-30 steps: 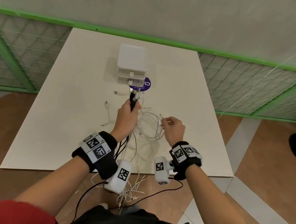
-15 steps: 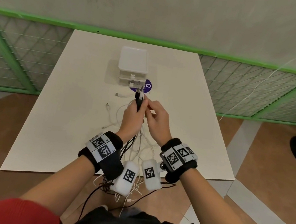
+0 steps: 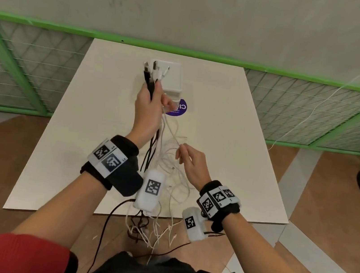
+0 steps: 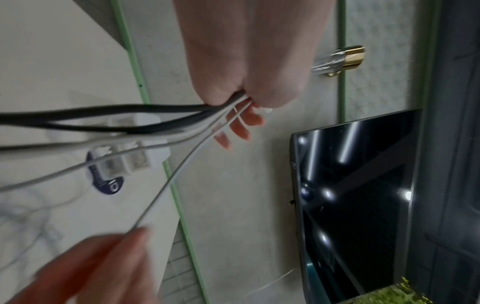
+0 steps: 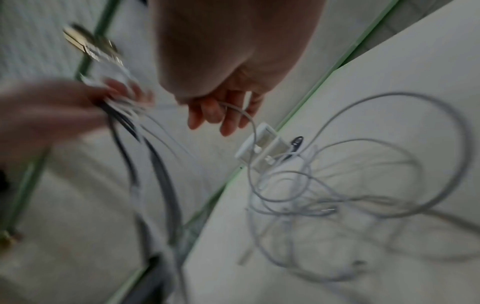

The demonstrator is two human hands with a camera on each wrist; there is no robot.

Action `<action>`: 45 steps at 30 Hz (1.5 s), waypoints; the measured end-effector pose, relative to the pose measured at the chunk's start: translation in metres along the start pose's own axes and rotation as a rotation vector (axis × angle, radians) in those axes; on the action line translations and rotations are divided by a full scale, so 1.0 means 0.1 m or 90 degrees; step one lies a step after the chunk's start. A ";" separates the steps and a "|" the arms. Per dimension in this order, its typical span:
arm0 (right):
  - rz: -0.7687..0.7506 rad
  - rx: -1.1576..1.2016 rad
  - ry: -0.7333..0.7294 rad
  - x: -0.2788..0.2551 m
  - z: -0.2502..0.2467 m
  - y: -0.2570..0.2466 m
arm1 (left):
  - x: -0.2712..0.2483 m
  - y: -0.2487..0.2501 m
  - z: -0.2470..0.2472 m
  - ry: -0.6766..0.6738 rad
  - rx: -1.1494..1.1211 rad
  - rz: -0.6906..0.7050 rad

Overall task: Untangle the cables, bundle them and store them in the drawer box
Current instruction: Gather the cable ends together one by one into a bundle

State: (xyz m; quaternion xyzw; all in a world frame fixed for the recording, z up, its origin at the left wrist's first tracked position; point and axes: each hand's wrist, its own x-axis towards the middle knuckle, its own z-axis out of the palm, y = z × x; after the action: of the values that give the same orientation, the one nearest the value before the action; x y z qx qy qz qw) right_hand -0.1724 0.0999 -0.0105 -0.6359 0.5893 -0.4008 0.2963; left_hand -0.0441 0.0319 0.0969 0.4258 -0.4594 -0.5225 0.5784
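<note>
My left hand [image 3: 150, 103] is raised over the table and grips a bunch of black and white cable ends [image 3: 152, 73], plugs pointing up in front of the white drawer box [image 3: 172, 81]. The left wrist view shows the left hand [image 4: 249, 82] closed round black and white cables [image 4: 161, 123]. My right hand [image 3: 190, 164], lower and to the right, pinches one white cable [image 3: 172, 132] that runs up to the left hand. A loose tangle of white cables [image 3: 169, 167] lies on the table; in the right wrist view the tangle [image 5: 337, 195] sits near the drawer box [image 5: 262, 148].
A purple round sticker [image 3: 178, 110] lies in front of the drawer box. Cable ends [image 3: 147, 230] hang over the white table's front edge [image 3: 255, 221]. Green mesh fencing [image 3: 31, 70] runs behind the table. A dark screen [image 4: 350, 195] stands by the wall.
My left hand has lifted the cable ends up and away from me, toward the drawer box. My right hand left the left hand and drew back down-right along a white cable.
</note>
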 end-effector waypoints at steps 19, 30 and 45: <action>0.036 -0.026 0.054 0.48 -0.07 -0.25 | -0.20 -0.37 0.08 -0.235 0.708 0.122; -0.020 0.019 -0.006 0.42 -0.13 -0.12 | -0.13 -0.13 -0.04 -0.098 0.475 0.141; -0.056 -0.083 0.047 0.21 -0.21 0.27 | 0.24 0.10 -0.43 0.138 0.494 0.137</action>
State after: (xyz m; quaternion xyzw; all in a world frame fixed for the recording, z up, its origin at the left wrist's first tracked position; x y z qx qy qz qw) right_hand -0.2043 0.0776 -0.0191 -0.6641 0.5960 -0.3974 0.2140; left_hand 0.0010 0.0094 0.0994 0.6145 -0.6004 -0.1993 0.4715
